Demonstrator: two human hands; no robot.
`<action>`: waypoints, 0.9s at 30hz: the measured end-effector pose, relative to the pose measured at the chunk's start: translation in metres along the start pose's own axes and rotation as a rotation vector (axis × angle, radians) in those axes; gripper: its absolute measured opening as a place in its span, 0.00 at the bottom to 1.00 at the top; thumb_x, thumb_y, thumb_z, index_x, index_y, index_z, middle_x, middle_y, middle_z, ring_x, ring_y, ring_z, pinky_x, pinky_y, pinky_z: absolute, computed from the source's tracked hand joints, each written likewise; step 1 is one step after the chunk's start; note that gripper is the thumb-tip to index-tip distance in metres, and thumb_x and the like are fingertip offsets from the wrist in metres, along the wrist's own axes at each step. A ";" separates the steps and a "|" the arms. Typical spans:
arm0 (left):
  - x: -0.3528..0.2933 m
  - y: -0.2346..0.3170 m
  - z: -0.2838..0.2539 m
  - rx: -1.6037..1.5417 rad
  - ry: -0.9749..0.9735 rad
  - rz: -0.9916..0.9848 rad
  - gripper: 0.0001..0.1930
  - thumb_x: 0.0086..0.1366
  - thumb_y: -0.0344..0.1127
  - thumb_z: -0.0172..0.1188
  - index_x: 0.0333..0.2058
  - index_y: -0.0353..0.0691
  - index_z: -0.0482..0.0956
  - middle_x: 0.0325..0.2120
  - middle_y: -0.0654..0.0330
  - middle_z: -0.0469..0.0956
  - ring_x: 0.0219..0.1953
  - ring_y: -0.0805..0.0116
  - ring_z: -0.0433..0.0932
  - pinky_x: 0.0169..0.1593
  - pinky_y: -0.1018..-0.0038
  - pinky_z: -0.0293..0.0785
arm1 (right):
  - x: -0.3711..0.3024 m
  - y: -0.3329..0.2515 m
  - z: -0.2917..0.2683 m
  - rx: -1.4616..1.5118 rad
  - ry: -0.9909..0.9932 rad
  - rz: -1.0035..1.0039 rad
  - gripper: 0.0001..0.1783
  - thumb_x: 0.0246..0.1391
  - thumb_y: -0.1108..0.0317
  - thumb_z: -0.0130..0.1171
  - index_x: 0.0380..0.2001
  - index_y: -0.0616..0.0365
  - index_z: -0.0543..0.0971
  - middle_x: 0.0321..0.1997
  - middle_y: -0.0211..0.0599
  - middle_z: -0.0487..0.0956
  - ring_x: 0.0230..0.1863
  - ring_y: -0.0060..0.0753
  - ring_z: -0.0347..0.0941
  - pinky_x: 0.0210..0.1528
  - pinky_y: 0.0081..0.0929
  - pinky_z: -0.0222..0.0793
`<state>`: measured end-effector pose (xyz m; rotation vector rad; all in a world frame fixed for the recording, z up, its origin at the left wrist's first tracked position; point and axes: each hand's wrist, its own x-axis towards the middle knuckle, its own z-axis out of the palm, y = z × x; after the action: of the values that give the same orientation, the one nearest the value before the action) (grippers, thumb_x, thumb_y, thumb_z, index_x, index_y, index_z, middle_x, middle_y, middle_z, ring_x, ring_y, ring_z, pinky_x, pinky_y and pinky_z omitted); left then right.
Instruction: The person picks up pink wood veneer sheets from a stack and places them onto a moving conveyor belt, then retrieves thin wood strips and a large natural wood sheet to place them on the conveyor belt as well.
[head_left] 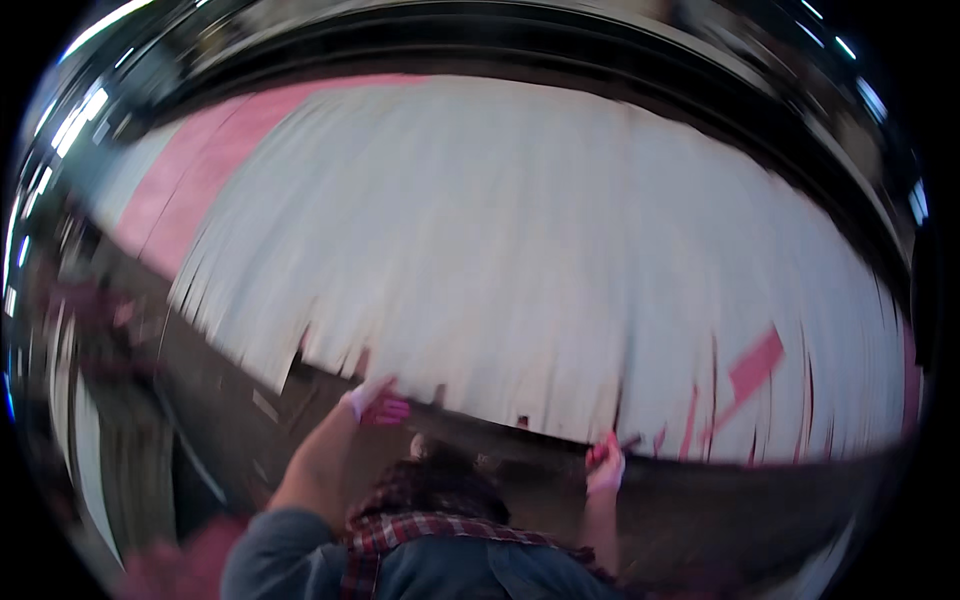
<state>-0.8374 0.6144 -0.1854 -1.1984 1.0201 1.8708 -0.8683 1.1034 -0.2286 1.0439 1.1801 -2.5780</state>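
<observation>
The whole picture is smeared by motion. A large white sheet lies spread over a long surface and fills most of the view. My left hand is raised to the sheet's near edge, with pinkish fingers curled just below it. My right hand is at the same edge further right, next to something small and reddish. The blur hides whether either hand grips the sheet. Dark hair and a red plaid collar over a grey-blue top show at the bottom between my arms.
A pink layer shows beyond the sheet at the upper left, and a pink patch on its right part. A dark floor or table front runs below the near edge. Blurred dark clutter sits at the left, and ceiling lights line the rim.
</observation>
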 end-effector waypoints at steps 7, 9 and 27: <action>-0.075 -0.051 -0.121 -0.018 0.167 0.174 0.24 0.61 0.55 0.46 0.45 0.41 0.69 0.36 0.52 0.75 0.35 0.58 0.77 0.37 0.61 0.75 | -0.073 0.059 0.066 -0.771 -0.382 0.184 0.29 0.53 0.43 0.46 0.39 0.60 0.74 0.31 0.41 0.79 0.16 0.21 0.66 0.17 0.18 0.61; -0.095 -0.071 -0.174 -0.150 0.415 0.277 0.21 0.61 0.54 0.46 0.43 0.46 0.70 0.34 0.56 0.75 0.33 0.62 0.76 0.34 0.65 0.74 | -0.077 0.105 0.128 -0.773 -0.637 0.378 0.29 0.51 0.46 0.52 0.41 0.65 0.72 0.31 0.44 0.79 0.14 0.25 0.68 0.18 0.20 0.65; -0.061 0.151 -0.599 -0.856 0.034 0.527 0.16 0.62 0.49 0.47 0.36 0.43 0.73 0.30 0.62 0.75 0.32 0.67 0.74 0.37 0.71 0.72 | -0.130 0.497 0.421 -1.122 -0.667 0.555 0.43 0.49 0.63 0.57 0.64 0.45 0.45 0.37 0.39 0.76 0.19 0.23 0.69 0.24 0.22 0.71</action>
<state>-0.7090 0.0103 -0.2512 -1.5099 0.5647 2.8762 -0.8132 0.4423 -0.2628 0.1640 1.4809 -1.2634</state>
